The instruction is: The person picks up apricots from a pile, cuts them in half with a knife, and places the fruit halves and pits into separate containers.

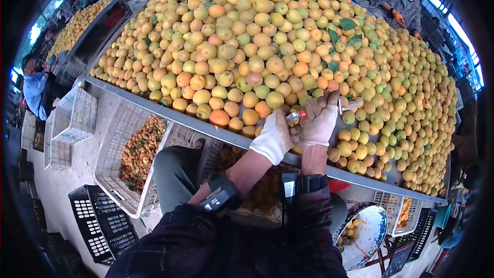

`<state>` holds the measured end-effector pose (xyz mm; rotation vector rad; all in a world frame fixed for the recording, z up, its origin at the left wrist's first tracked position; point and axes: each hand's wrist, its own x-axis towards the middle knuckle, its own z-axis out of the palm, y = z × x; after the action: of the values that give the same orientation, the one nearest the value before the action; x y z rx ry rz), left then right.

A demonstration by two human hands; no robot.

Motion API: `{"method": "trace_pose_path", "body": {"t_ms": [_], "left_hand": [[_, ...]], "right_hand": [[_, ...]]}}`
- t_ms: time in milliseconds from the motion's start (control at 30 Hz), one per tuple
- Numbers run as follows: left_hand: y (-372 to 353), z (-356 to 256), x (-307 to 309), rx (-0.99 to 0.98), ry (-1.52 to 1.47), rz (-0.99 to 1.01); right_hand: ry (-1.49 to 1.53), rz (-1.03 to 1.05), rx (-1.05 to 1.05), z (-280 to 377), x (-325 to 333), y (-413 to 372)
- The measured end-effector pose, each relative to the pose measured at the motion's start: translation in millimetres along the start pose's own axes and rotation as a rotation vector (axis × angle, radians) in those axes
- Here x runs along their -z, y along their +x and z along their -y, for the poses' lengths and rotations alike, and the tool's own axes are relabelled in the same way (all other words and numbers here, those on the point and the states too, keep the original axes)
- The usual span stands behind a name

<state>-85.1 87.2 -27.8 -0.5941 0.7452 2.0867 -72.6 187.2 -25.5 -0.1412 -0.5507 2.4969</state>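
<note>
My left hand (pixel 278 131), in a white and brown work glove, is closed at the metal table's front edge. Its curled fingers hide whatever may be inside. Right beside it, my gloved right hand (pixel 319 121) is wrapped around a red-handled tool (pixel 303 114). A curved metal blade (pixel 352 105) sticks out past the right hand, and a short metal end shows on the left hand's side. Both hands are close together over the near edge of a large heap of apricots (pixel 247 46), yellow to orange with some green leaves.
The metal table rim (pixel 170 105) runs across in front. Below stand a white crate (pixel 139 208) of orange-brown fruit pieces, a black crate (pixel 92 221) and an enamel basin (pixel 373 229) with some fruit. A co-worker (pixel 399 2) is across the heap; another person (pixel 36 90) is far left.
</note>
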Motion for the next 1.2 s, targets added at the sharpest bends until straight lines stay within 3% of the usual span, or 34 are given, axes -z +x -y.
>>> {"method": "trace_pose_path", "body": {"t_ms": [133, 167, 233, 267, 333, 367, 400, 433, 500, 533, 600, 633, 700, 733, 767, 833, 900, 933, 967, 1033, 1067, 1100, 1133, 1200], "left_hand": [[3, -13, -3, 0.013, 0.111, 0.025], [-4, -17, -2, -0.08, 0.159, 0.099], [-14, -26, 1, -0.17, 0.21, 0.176], [-18, -32, 4, -0.186, 0.242, 0.308], [-18, -40, 12, -0.261, 0.464, 0.561], [-22, -43, 11, -0.26, 0.465, 0.573], [-28, -46, 11, -0.339, 0.622, 0.627], [-34, -49, 10, -0.422, 0.778, 0.675], [-38, -55, 9, -0.516, 0.941, 0.718], [-33, -57, 11, -0.496, 0.933, 0.529], [-32, -57, 17, -0.489, 0.934, 0.263], [-31, -56, 18, -0.493, 0.934, 0.267], [-39, -51, 16, -0.764, 1.208, 0.263], [-44, -48, 14, -0.671, 1.043, 0.2], [-40, -51, 22, -0.93, 1.14, 0.173], [-41, -77, 42, -1.089, 1.102, 0.083], [-56, -113, 67, -1.192, 1.356, -0.154], [-71, -125, 77, -1.214, 1.624, -0.31], [-87, -130, 78, -0.98, 1.683, -0.355], [-95, -127, 86, -0.902, 2.0, -0.377], [-98, -123, 81, -0.764, 2.133, -0.368], [-95, -115, 81, -0.894, 2.297, -0.417], [-91, -113, 75, -0.815, 2.325, -0.449], [-81, -119, 65, -0.751, 2.342, -0.479]], "right_hand": [[-0.208, -0.162, 0.096, 12, -22, 7], [-0.307, -0.097, 0.177, 24, -28, 5], [-0.709, -0.094, 0.126, 48, -40, -2], [-0.934, -0.142, 0.017, 55, -51, -7], [-1.315, 0.116, -0.152, 55, -47, -13], [-1.522, 0.26, -0.269, 50, -46, -16], [-1.381, 0.321, -0.316, 40, -35, -17], [-1.359, 0.22, -0.265, 34, -28, -17], [-1.211, -0.059, -0.379, 37, -34, -21], [-1.209, -0.055, -0.376, 36, -33, -23], [-1.15, -0.119, -0.14, 33, -31, -28], [-1.151, -0.116, -0.134, 33, -33, -32], [-1.164, -0.121, -0.174, 31, -44, -45], [-1.143, -0.096, -0.107, 27, -38, -46], [-1.146, -0.093, -0.118, 32, -43, -56], [-1.073, -0.099, -0.248, 55, -60, -90], [-1.283, -0.067, -0.437, 73, -61, -119], [-1.41, 0.092, -0.361, 68, -44, -130], [-1.623, 0.22, -0.306, 70, -18, -133], [-1.298, 0.005, -0.321, 63, -16, -150], [-1.297, 0.014, -0.321, 61, -19, -151], [-1.26, -0.074, -0.39, 59, -24, -153], [-1.222, -0.161, -0.455, 57, -28, -156], [-1.218, -0.126, -0.452, 45, -36, -165]]}}
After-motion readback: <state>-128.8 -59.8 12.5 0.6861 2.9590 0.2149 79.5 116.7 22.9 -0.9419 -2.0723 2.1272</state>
